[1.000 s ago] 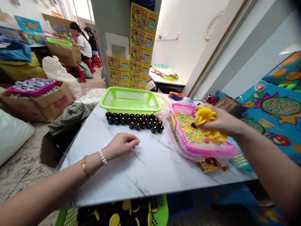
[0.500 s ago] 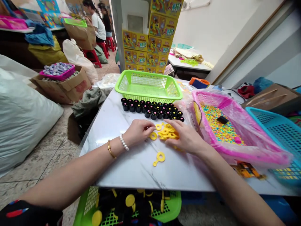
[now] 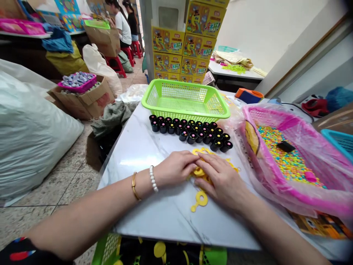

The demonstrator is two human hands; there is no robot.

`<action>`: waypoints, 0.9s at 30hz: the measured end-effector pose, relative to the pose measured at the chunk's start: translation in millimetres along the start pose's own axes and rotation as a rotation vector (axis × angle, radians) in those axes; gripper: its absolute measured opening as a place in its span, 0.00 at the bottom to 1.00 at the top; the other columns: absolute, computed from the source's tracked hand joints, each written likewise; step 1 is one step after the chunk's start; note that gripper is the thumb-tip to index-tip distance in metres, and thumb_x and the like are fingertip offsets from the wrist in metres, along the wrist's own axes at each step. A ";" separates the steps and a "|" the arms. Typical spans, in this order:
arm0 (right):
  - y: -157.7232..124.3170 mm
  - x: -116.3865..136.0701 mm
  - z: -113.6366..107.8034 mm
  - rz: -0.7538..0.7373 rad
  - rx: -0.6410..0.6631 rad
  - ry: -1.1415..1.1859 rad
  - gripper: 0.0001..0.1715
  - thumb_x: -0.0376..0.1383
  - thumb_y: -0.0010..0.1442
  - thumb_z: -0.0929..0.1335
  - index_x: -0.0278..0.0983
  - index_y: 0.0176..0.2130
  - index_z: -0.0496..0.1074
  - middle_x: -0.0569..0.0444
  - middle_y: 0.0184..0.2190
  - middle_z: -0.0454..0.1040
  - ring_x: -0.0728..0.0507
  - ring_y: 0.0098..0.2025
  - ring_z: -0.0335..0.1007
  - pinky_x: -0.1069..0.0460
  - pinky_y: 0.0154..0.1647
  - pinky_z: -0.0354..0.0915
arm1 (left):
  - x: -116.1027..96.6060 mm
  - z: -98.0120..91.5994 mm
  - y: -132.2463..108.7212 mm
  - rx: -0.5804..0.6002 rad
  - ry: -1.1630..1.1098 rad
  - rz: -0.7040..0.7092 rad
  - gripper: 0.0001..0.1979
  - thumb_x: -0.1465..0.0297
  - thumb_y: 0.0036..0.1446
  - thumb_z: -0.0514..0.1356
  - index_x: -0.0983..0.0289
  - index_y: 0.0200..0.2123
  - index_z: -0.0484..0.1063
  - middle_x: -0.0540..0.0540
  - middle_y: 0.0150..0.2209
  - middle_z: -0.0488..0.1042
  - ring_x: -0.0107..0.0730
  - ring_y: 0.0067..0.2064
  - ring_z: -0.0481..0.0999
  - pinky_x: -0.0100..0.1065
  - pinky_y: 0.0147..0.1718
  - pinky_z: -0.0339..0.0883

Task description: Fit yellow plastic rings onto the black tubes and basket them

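Dozens of black-capped tubes point(image 3: 190, 133) stand ranked at 12 o'clock, none visibly ringed; yellow plastic rings point(image 3: 200, 199) lie loose at 6 o'clock, by my left hand point(image 3: 176, 169) and right hand point(image 3: 223, 184), fingers point(image 3: 211, 165) spread flat, any grip unclear.

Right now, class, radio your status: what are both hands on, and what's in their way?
Left hand, right hand on yellow plastic rings. Black-capped bottles just beyond. Loose ring nearer the body.
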State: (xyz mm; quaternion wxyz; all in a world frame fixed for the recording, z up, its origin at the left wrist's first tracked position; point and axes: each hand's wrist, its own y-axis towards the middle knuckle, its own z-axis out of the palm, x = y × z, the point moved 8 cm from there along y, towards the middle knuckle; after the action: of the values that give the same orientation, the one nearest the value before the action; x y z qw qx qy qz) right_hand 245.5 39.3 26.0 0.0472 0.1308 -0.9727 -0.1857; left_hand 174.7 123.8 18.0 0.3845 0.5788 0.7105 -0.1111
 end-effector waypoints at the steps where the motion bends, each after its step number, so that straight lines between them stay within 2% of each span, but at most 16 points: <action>1: -3.1 -4.4 -1.1 0.014 -0.010 -0.010 0.23 0.38 0.61 0.69 0.29 0.52 0.71 0.39 0.54 0.73 0.33 0.56 0.67 0.37 0.59 0.62 | 0.0 -1.7 -0.2 -0.007 -0.008 -0.008 0.16 0.77 0.60 0.54 0.65 0.50 0.74 0.58 0.42 0.79 0.32 0.41 0.77 0.33 0.43 0.70; 3: -10.6 -10.9 -10.9 0.044 -0.075 -0.043 0.19 0.36 0.60 0.70 0.31 0.50 0.72 0.40 0.52 0.75 0.33 0.54 0.68 0.35 0.57 0.62 | 5.7 -14.7 -0.4 -0.083 0.000 -0.061 0.15 0.76 0.59 0.56 0.65 0.48 0.75 0.56 0.38 0.80 0.30 0.35 0.77 0.31 0.37 0.70; 6: -16.5 -0.6 -28.0 -0.007 -0.138 0.075 0.18 0.32 0.59 0.70 0.33 0.50 0.72 0.42 0.47 0.76 0.35 0.50 0.68 0.38 0.52 0.64 | 20.0 -50.2 -3.3 -0.322 0.050 -0.144 0.09 0.72 0.59 0.59 0.65 0.40 0.78 0.54 0.33 0.80 0.27 0.30 0.75 0.28 0.31 0.67; 8: -15.4 19.6 -27.4 -0.113 -0.040 0.261 0.17 0.33 0.59 0.70 0.34 0.49 0.71 0.44 0.43 0.76 0.38 0.44 0.69 0.43 0.45 0.66 | 29.2 -71.1 -7.7 -0.494 0.110 -0.188 0.06 0.71 0.58 0.61 0.65 0.35 0.78 0.52 0.31 0.79 0.26 0.30 0.74 0.27 0.30 0.66; 10: -15.4 40.1 -16.9 -0.194 0.126 0.377 0.13 0.37 0.61 0.69 0.35 0.46 0.72 0.47 0.39 0.74 0.41 0.39 0.68 0.47 0.38 0.65 | 37.3 -79.6 -10.4 -0.586 0.172 -0.225 0.04 0.70 0.56 0.63 0.65 0.34 0.77 0.51 0.28 0.77 0.26 0.28 0.73 0.27 0.29 0.65; 11: -16.3 47.2 -10.8 -0.214 0.187 0.392 0.11 0.38 0.61 0.69 0.36 0.44 0.72 0.49 0.37 0.73 0.43 0.36 0.67 0.48 0.35 0.64 | 40.9 -79.1 -10.2 -0.597 0.197 -0.238 0.04 0.70 0.55 0.64 0.65 0.34 0.76 0.50 0.27 0.76 0.25 0.28 0.72 0.27 0.28 0.64; 13: -18.4 53.5 -0.2 -0.228 0.224 0.370 0.07 0.38 0.63 0.67 0.36 0.38 0.73 0.51 0.32 0.72 0.45 0.31 0.66 0.50 0.30 0.61 | 46.6 -73.0 -7.3 -0.584 0.229 -0.250 0.09 0.68 0.54 0.66 0.65 0.38 0.75 0.48 0.27 0.75 0.25 0.26 0.71 0.27 0.27 0.65; 16: -21.9 55.9 7.1 -0.268 0.144 0.300 0.11 0.35 0.64 0.66 0.36 0.29 0.69 0.54 0.27 0.69 0.48 0.25 0.62 0.51 0.25 0.54 | 49.7 -60.8 -0.3 -0.545 0.268 -0.233 0.18 0.68 0.53 0.67 0.65 0.47 0.71 0.47 0.28 0.75 0.23 0.25 0.70 0.27 0.27 0.65; 18: -24.4 58.3 7.3 -0.302 0.103 0.249 0.12 0.33 0.63 0.66 0.37 0.27 0.67 0.56 0.25 0.68 0.48 0.24 0.60 0.51 0.23 0.50 | 49.4 -54.4 4.4 -0.511 0.293 -0.220 0.21 0.69 0.53 0.67 0.64 0.51 0.70 0.46 0.28 0.75 0.24 0.25 0.70 0.27 0.28 0.66; 20: -25.7 61.4 5.2 -0.320 0.113 0.235 0.11 0.32 0.62 0.66 0.37 0.27 0.67 0.57 0.26 0.68 0.48 0.24 0.61 0.50 0.22 0.49 | 48.7 -50.2 7.8 -0.474 0.320 -0.215 0.20 0.70 0.54 0.67 0.63 0.50 0.71 0.46 0.28 0.74 0.25 0.25 0.71 0.28 0.29 0.66; 23: -25.9 66.1 4.8 -0.323 0.232 0.286 0.06 0.34 0.61 0.68 0.37 0.31 0.69 0.55 0.31 0.71 0.47 0.29 0.66 0.51 0.26 0.54 | 48.2 -48.6 9.2 -0.442 0.357 -0.212 0.13 0.71 0.56 0.65 0.62 0.45 0.73 0.47 0.28 0.74 0.26 0.27 0.71 0.29 0.31 0.67; 25: -25.6 67.5 6.5 -0.319 0.298 0.330 0.05 0.37 0.61 0.69 0.37 0.36 0.70 0.54 0.36 0.73 0.47 0.31 0.68 0.52 0.27 0.56 | 47.9 -49.0 9.0 -0.438 0.379 -0.209 0.09 0.72 0.57 0.64 0.62 0.43 0.73 0.49 0.32 0.74 0.26 0.29 0.72 0.30 0.33 0.68; 27: -25.0 67.7 8.8 -0.319 0.299 0.336 0.05 0.38 0.62 0.68 0.38 0.36 0.69 0.55 0.35 0.73 0.48 0.30 0.67 0.53 0.26 0.55 | 47.6 -49.0 8.9 -0.440 0.400 -0.209 0.09 0.72 0.58 0.63 0.61 0.43 0.73 0.51 0.37 0.74 0.26 0.31 0.73 0.30 0.34 0.69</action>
State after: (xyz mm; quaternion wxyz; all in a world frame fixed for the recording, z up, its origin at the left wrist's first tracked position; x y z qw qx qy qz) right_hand 185.1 1.5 11.5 0.1581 0.3169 -0.9350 -0.0207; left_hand 160.6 191.1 21.8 0.3397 0.4161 0.8346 0.1222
